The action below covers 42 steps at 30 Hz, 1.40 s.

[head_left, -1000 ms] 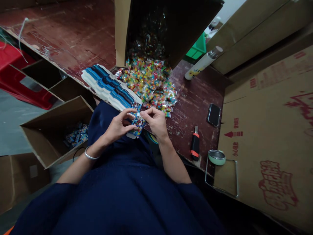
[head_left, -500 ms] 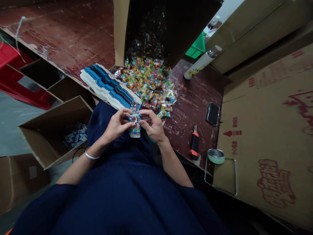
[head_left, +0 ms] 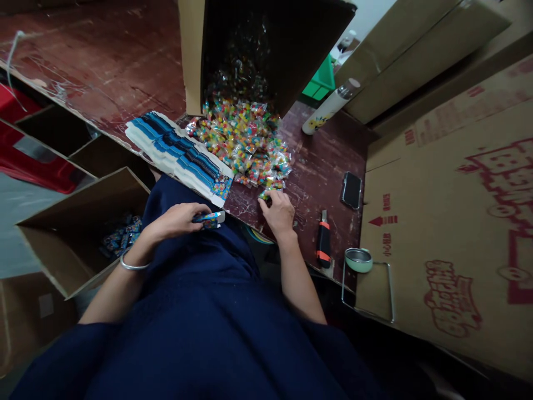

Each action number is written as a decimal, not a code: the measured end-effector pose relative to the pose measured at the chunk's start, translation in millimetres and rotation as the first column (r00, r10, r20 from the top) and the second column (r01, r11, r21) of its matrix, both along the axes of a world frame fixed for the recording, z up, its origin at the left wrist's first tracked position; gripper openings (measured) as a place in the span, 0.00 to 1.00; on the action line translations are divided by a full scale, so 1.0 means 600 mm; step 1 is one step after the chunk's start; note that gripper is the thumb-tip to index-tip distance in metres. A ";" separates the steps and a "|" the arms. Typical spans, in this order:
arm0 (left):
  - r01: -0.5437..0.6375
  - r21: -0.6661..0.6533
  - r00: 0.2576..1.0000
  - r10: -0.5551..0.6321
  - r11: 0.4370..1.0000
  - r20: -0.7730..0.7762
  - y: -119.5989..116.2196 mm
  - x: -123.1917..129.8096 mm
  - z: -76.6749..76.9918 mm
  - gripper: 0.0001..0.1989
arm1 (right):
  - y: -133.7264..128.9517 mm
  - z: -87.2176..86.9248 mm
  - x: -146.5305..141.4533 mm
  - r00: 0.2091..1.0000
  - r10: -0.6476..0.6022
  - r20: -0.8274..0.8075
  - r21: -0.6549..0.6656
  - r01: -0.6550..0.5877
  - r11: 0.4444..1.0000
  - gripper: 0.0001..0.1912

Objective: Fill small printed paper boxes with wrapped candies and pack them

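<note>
My left hand (head_left: 179,220) pinches a small blue printed candy box (head_left: 211,220) above my lap, its pale flaps standing open toward the right. At the near end of the pile, my right hand (head_left: 280,215) has its thumb and fingers closed about a clear packet of colourful candies (head_left: 264,195), partly hidden by the fingers. Beyond it, a heap of similar candy packets (head_left: 245,144) spills from a tipped cardboard carton (head_left: 192,72). A fanned row of flat blue and white candy boxes (head_left: 175,153) lies along the table edge, left of the heap.
On the red-brown table (head_left: 306,166) are a utility knife (head_left: 323,241), a phone (head_left: 351,190) and a white bottle (head_left: 327,111). A green cup (head_left: 358,261) sits in a wire holder by large cartons (head_left: 416,222). Low on the left, an open carton (head_left: 79,222) contains several small blue boxes (head_left: 122,234).
Both hands were together on the small box. Now my left hand has moved left with it, and my right hand has let go and reached forward to the candy packets.
</note>
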<state>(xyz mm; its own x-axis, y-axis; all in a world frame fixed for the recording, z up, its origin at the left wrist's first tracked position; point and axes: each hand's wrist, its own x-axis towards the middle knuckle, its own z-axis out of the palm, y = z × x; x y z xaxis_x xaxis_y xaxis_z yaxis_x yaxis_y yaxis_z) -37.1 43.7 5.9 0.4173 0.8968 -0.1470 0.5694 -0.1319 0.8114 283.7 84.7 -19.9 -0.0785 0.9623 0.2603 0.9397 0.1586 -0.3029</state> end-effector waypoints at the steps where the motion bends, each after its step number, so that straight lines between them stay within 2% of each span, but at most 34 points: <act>1: 0.014 0.001 0.999 -0.014 1.000 -0.043 -0.002 -0.004 0.003 0.15 | 0.002 -0.001 0.000 1.000 -0.006 -0.001 -0.004 0.006 1.000 0.06; 3: 0.024 -0.001 0.997 -0.024 1.000 -0.072 -0.004 -0.006 0.011 0.14 | 0.004 0.002 0.001 0.997 -0.035 -0.066 0.025 0.037 0.999 0.07; 5: 0.045 -0.018 0.998 -0.046 0.999 -0.053 -0.005 0.000 0.019 0.12 | -0.001 0.013 -0.003 0.967 -0.069 -0.244 0.095 0.095 0.991 0.08; 7: 0.037 -0.019 0.999 -0.037 0.999 -0.023 -0.005 0.015 0.023 0.13 | -0.013 0.031 -0.016 0.876 -0.053 -0.479 0.135 0.133 0.982 0.11; 9: -0.003 -0.010 1.000 0.004 1.000 0.019 -0.007 0.035 0.021 0.14 | -0.027 0.054 -0.036 0.745 0.008 -0.667 0.130 0.106 0.986 0.14; 11: -0.049 -0.027 0.993 0.052 0.998 0.110 -0.011 0.054 0.014 0.14 | -0.040 0.076 -0.060 0.642 0.060 -0.764 0.112 0.041 0.993 0.14; 13: -0.082 -0.072 0.967 0.097 0.994 0.235 -0.017 0.068 0.007 0.15 | -0.049 0.092 -0.080 0.595 0.084 -0.799 0.078 -0.035 0.996 0.14; 16: -0.105 -0.150 0.894 0.159 0.983 0.419 -0.023 0.080 0.001 0.16 | -0.057 0.103 -0.101 0.641 0.131 -0.756 0.046 -0.148 0.988 0.11; 19: -0.127 -0.184 0.833 0.206 0.975 0.514 -0.023 0.081 -0.003 0.18 | -0.059 0.107 -0.110 0.756 0.248 -0.606 0.123 -0.219 0.968 0.06; 21: -0.162 -0.177 0.813 0.233 0.971 0.534 -0.021 0.079 -0.006 0.18 | -0.057 0.110 -0.110 0.794 0.312 -0.521 0.179 -0.256 0.950 0.04; 25: -0.184 -0.160 0.797 0.243 0.970 0.554 -0.015 0.071 -0.007 0.18 | -0.048 0.119 -0.103 0.802 0.312 -0.509 0.151 -0.273 0.950 0.07; 29: -0.181 -0.128 0.820 0.222 0.975 0.528 -0.014 0.066 -0.004 0.18 | -0.037 0.132 -0.095 0.814 0.314 -0.489 0.111 -0.299 0.948 0.07; 36: -0.298 -0.080 0.818 0.298 0.951 0.492 -0.013 0.063 -0.005 0.16 | -0.021 0.149 -0.085 0.805 0.458 -0.376 0.064 -0.471 0.880 0.06; 39: -0.190 -0.158 0.796 0.247 0.969 0.553 -0.015 0.068 0.000 0.15 | -0.017 0.138 -0.093 0.804 0.441 -0.398 0.108 -0.437 0.893 0.07; 42: -0.112 -0.230 0.734 0.236 0.967 0.637 -0.019 0.078 0.005 0.16 | -0.020 0.119 -0.109 0.751 0.466 -0.468 0.142 -0.457 0.878 0.12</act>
